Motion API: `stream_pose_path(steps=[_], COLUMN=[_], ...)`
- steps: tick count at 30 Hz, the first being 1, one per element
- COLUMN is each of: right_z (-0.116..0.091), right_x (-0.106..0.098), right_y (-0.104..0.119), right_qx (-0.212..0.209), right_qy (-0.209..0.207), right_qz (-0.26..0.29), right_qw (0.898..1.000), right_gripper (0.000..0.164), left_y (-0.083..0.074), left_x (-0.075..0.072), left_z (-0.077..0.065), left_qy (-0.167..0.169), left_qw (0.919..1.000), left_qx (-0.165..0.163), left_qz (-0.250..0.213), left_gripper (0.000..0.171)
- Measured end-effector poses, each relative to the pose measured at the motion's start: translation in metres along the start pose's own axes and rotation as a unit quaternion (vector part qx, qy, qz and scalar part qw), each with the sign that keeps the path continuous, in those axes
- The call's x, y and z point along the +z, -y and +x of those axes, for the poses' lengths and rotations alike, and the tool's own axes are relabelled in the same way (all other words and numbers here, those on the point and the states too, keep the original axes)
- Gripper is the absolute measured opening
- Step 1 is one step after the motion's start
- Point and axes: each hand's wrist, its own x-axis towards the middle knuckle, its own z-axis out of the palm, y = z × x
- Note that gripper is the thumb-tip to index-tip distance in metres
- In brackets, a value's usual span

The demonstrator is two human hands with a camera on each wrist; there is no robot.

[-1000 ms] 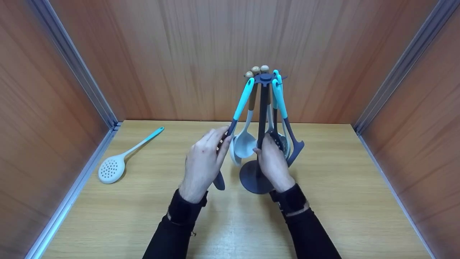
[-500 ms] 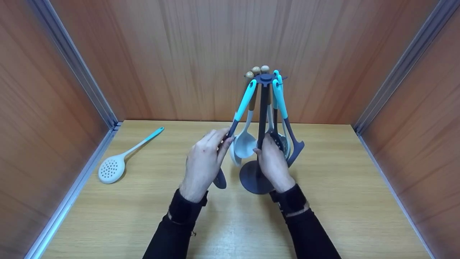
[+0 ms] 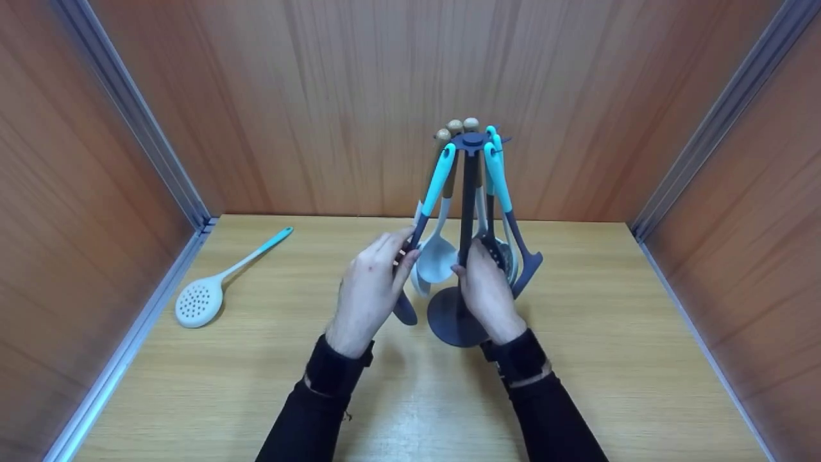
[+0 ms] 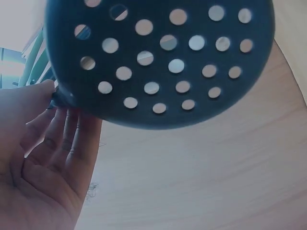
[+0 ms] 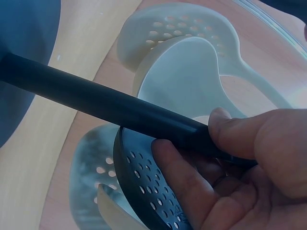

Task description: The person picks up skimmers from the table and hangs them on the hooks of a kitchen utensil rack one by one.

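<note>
My left hand (image 3: 369, 282) pinches the neck of a dark skimmer (image 4: 160, 81) between thumb and fingers. The skimmer's turquoise handle (image 3: 439, 173) reaches the top of a dark utensil stand (image 3: 469, 199); whether it hangs on a hook there is too small to tell. Its holed round head fills much of the left wrist view. My right hand (image 3: 489, 292) grips the stand's pole (image 5: 100, 100) low down, thumb on one side and fingers around the other. Close by hang a light ladle (image 3: 438, 258), a dark turner-like tool (image 3: 527, 260) and a dark perforated spoon (image 5: 148, 182).
A light skimmer (image 3: 200, 300) with a turquoise handle lies on the wooden table (image 3: 609, 359) at the left. Wooden panels with metal edge strips enclose the back and both sides. More utensils with wooden-tipped handles hang behind the pole.
My left hand has shifted slightly right, and the dark skimmer's head has swung right and up toward the stand. The right hand stays on the pole.
</note>
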Motion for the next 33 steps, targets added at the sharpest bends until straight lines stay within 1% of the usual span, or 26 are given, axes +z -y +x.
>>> stream_pose_path(steps=[4, 8, 14, 19, 27, 33], right_z=[0.000, 0.001, 0.000, 0.000, 0.000, 0.000], right_x=[0.000, 0.000, 0.001, 0.001, 0.001, 0.000], right_y=[0.000, 0.000, 0.000, 0.000, 0.001, 0.001], right_qx=[0.005, -0.001, -0.004, -0.002, 0.009, 0.012], right_qy=[0.004, 0.000, -0.006, -0.006, 0.001, 0.005], right_qz=[-0.001, -0.004, -0.006, -0.001, 0.008, 0.014], right_qw=[1.000, 1.000, 1.000, 1.000, 1.000, 1.000], right_gripper=[0.034, 0.035, 0.031, 0.033, 0.033, 0.037], left_y=[0.002, 0.004, 0.006, 0.007, 0.008, 0.008], left_x=[0.003, 0.006, 0.011, 0.013, 0.014, 0.013], left_z=[0.001, 0.000, 0.000, -0.001, -0.001, -0.001], left_qy=[0.009, 0.017, 0.022, 0.025, 0.039, 0.041], left_qw=[0.9999, 0.9997, 0.9991, 0.9986, 0.9979, 0.9982], left_qx=[0.000, -0.001, 0.010, 0.018, 0.021, 0.016], left_qz=[0.007, 0.020, 0.036, 0.044, 0.047, 0.041], left_gripper=[0.041, 0.042, 0.040, 0.041, 0.042, 0.041])
